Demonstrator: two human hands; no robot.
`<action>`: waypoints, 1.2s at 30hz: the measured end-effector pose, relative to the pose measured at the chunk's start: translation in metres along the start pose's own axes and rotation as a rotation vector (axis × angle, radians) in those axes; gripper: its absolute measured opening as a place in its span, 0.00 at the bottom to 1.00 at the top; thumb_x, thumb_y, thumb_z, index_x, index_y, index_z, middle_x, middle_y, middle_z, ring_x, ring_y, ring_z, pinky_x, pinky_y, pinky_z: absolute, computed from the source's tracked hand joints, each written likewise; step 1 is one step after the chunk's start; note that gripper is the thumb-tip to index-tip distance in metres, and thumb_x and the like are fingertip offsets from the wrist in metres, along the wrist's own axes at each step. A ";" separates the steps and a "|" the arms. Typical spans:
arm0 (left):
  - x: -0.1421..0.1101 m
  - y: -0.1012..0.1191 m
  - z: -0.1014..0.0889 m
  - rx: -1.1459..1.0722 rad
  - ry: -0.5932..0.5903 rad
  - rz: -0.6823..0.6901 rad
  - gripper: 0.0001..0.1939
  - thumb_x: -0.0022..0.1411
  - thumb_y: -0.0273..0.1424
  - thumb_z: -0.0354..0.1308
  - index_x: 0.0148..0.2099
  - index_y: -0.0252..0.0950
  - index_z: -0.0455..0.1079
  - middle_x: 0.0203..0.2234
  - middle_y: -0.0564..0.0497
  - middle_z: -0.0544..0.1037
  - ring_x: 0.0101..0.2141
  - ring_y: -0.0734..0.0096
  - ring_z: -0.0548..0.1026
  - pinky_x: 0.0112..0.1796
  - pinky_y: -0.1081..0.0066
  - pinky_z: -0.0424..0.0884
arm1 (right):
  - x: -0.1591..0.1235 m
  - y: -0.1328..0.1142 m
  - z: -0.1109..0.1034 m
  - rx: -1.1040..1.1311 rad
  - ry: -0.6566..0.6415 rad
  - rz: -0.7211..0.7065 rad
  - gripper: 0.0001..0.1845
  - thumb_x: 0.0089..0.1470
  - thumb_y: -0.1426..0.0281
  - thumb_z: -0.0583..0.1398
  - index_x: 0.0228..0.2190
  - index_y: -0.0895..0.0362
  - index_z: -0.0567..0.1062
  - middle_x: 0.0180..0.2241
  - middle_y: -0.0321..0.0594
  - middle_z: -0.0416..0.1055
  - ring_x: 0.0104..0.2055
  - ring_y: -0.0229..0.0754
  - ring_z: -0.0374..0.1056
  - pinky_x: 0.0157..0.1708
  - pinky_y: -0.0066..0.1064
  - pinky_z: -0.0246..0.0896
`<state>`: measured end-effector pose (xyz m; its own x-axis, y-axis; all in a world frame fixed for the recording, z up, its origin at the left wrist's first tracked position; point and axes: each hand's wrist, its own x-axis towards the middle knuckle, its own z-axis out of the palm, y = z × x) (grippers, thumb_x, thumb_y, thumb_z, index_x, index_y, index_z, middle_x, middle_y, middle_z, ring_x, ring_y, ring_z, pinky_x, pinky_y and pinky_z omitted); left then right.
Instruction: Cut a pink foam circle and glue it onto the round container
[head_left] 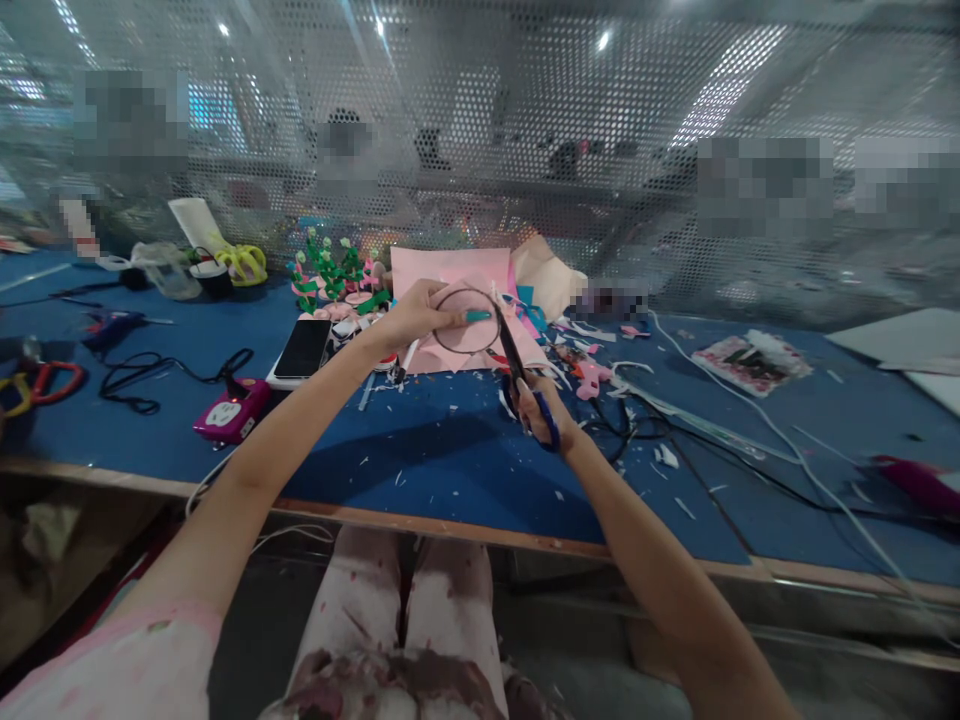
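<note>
My left hand pinches a round pinkish piece with a thin dark rim, its thumb lying across the face. I cannot tell if the piece is paper or clear film. In my right hand is a pair of scissors with dark blades and blue handles. The blades point up and away, at the right edge of the round piece. Whether they touch it is hard to make out. Beneath both hands lie pink paper sheets and white and pink scraps.
Left stand small green flower models, a phone, a purple box with a lit lamp, a glue gun and red-handled scissors. Cables cross the blue table at right. A perforated metal screen rises behind.
</note>
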<state>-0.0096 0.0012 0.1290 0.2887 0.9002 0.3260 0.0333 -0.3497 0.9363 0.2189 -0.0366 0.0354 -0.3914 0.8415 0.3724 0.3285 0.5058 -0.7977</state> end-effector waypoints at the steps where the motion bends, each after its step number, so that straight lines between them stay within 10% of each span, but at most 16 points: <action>1: 0.000 0.000 0.000 -0.011 -0.005 -0.002 0.15 0.39 0.30 0.72 0.26 0.30 0.69 0.20 0.54 0.65 0.23 0.78 0.63 0.25 0.73 0.62 | 0.000 0.001 0.000 0.009 -0.009 -0.003 0.29 0.49 0.39 0.50 0.26 0.53 0.62 0.13 0.29 0.55 0.12 0.33 0.52 0.11 0.27 0.49; 36: -0.004 0.004 0.003 -0.002 -0.046 -0.012 0.14 0.41 0.28 0.70 0.30 0.27 0.71 0.24 0.52 0.68 0.26 0.77 0.66 0.28 0.73 0.65 | -0.001 0.001 0.000 0.018 -0.025 -0.034 0.28 0.51 0.40 0.50 0.25 0.53 0.60 0.13 0.27 0.52 0.11 0.32 0.49 0.09 0.25 0.44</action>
<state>-0.0078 -0.0046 0.1306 0.3318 0.8915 0.3083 0.0354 -0.3384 0.9403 0.2199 -0.0365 0.0344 -0.4232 0.8188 0.3880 0.2989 0.5304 -0.7933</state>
